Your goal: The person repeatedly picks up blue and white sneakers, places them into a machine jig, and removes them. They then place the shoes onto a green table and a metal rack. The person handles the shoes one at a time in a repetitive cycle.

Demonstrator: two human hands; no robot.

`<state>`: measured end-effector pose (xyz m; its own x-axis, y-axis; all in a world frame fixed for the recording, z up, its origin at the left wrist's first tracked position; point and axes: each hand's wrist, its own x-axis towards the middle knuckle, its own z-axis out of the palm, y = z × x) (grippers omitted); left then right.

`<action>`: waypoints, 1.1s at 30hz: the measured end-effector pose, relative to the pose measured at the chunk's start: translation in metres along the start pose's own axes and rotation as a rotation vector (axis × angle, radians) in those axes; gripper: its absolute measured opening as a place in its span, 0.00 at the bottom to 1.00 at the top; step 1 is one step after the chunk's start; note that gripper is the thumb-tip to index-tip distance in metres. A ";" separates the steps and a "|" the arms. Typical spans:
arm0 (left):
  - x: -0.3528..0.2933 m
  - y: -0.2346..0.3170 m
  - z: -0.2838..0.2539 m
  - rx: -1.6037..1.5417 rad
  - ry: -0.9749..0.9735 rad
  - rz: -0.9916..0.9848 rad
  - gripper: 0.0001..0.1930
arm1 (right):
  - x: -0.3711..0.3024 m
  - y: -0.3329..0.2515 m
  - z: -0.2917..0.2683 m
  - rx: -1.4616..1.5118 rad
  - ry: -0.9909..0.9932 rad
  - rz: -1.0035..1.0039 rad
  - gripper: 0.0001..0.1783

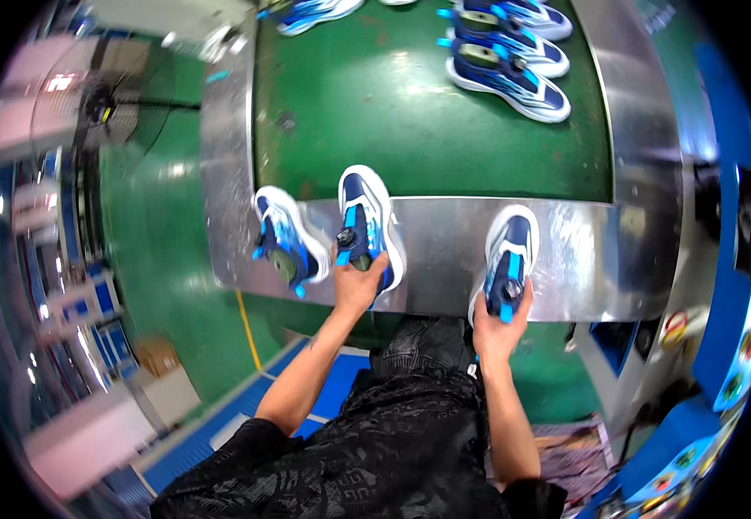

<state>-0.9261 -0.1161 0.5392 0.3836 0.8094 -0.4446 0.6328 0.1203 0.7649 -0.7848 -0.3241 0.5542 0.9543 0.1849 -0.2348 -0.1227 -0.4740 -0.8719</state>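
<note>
The left grip (360,284) wraps one dial-laced sneaker (371,201), the right grip (497,336) a second sneaker (514,229), both near on the desk (445,268); far-right sneakers (523,91) stand untouched; what's finished, I can't tell.

Green, metal-bordered tabletop (375,112) on my feed, blue-and-white shoe (289,235) near left, shoe row (527,54) far right, another shoe (315,16) far left

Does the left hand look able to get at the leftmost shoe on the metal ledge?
Probably yes: the leftmost shoe lies just beside the left hand, nothing seen between them, though the hand holds another shoe and would likely need to release it first.
</note>
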 end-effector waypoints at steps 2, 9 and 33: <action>0.011 -0.008 -0.012 0.030 0.033 0.056 0.24 | 0.016 -0.023 0.005 -0.099 -0.179 0.217 0.43; 0.059 0.105 -0.046 -0.022 -0.503 0.124 0.35 | 0.016 -0.079 -0.057 0.621 -0.132 0.432 0.20; -0.481 -0.052 -0.099 1.016 -2.744 1.342 0.41 | -0.681 -0.113 0.117 -0.072 2.253 1.627 0.41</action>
<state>-1.2101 -0.4553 0.7593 -0.5340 -0.8278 -0.1723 -0.4004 0.0680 0.9138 -1.4528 -0.2957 0.7621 -0.8254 -0.5240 0.2102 -0.5256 0.5771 -0.6251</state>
